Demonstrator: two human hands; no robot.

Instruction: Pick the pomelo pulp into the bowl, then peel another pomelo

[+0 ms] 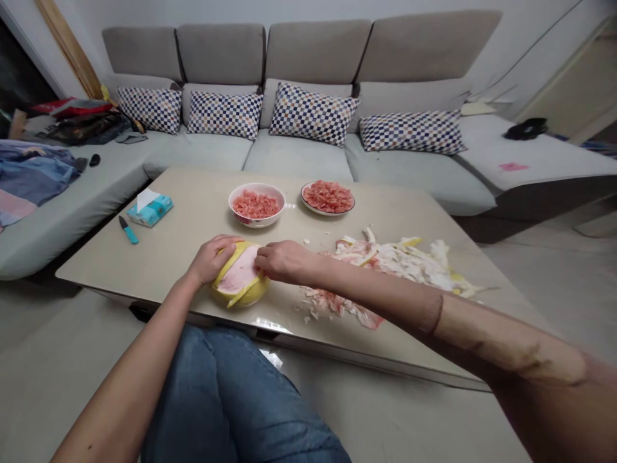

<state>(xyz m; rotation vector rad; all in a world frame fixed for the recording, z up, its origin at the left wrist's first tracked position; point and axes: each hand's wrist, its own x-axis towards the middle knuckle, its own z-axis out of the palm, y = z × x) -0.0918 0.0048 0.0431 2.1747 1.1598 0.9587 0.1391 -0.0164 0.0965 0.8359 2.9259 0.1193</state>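
Observation:
A partly peeled pomelo [240, 270] rests on the table near its front edge, its pink-white pith bare on top between flaps of yellow rind. My left hand [212, 258] wraps round its left side and steadies it. At the upper right side, my right hand [283, 258] is closed with the fingers pressed against the rind's edge; the fingertips are partly hidden. Just behind the fruit stand a white bowl [257, 221] of pink pomelo flesh and a dark-rimmed plate [328, 211] heaped with more flesh. Beneath and beyond my right forearm lies a pile of peel scraps [409, 260].
On the table's left are a blue tissue pack [153, 211] and a small knife [128, 230] with a turquoise handle. A grey sofa [299, 154] with checkered cushions runs along the far side of the table [193, 222]. My knees are close below its front edge.

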